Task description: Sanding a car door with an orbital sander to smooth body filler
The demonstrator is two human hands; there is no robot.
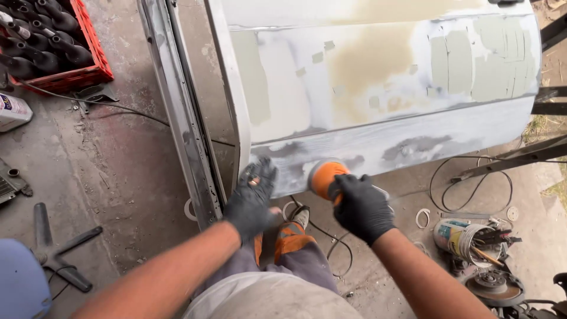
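Right hand point(361, 207), black glove, is wrapped closed around the rear of an orange sander point(325, 177), with the pad pressed against the lower strip of the car panel point(378, 88), near its bottom-left corner. That grip puts the wrist behind the tool, so the push goes straight into the metal. Left hand point(253, 198), also gloved, lies mostly open, fingers spread, palm on the panel's lower left edge just beside the sander; it holds nothing that I can see, though a small pale spot near the fingers is too blurred to call. It probably steadies the body and feels the surface. The panel stands upright on its edge on the concrete floor point(118, 171), patched in grey, green and tan filler, which puts the low strip within reach of a crouched person. A cable point(466, 165) loops loose on the floor at right, clear of the work. A tin of tools point(466, 236) sits at right, and a red crate of bottles point(59, 41) is well apart at top left.
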